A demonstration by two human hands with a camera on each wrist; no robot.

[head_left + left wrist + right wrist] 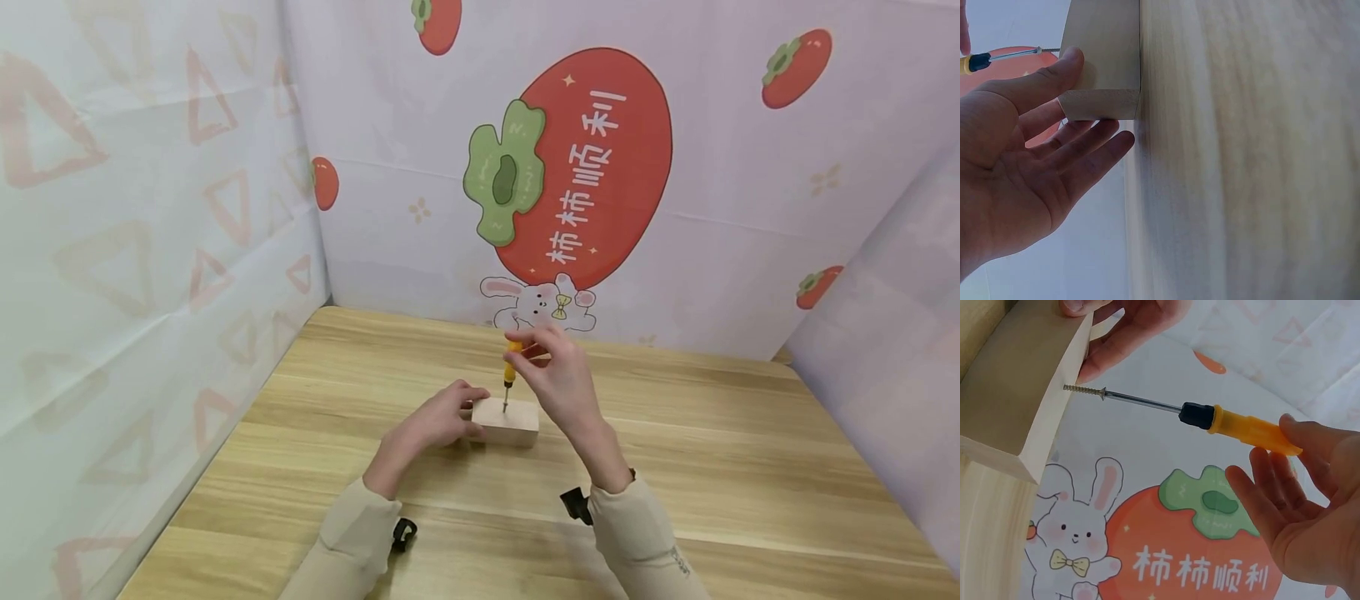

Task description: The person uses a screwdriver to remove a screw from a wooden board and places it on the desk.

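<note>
A pale wooden block (507, 435) lies flat on the table. My left hand (437, 418) holds its left end, thumb on the near side and fingers around the far side. In the right wrist view a threaded screw (1085, 391) stands in the block's top face, much of its thread exposed. The tip of a screwdriver (1235, 424) with a yellow handle and black collar meets the screw head. My right hand (561, 379) pinches the top of that handle between thumb and fingers. The screwdriver is nearly upright above the block in the head view.
The wood-grain table (712, 467) spreads around the block. A printed backdrop (390, 250) with persimmons and a rabbit rises behind it, and patterned cloth walls (150, 333) stand at both sides. Black straps (403, 534) show at the sleeves.
</note>
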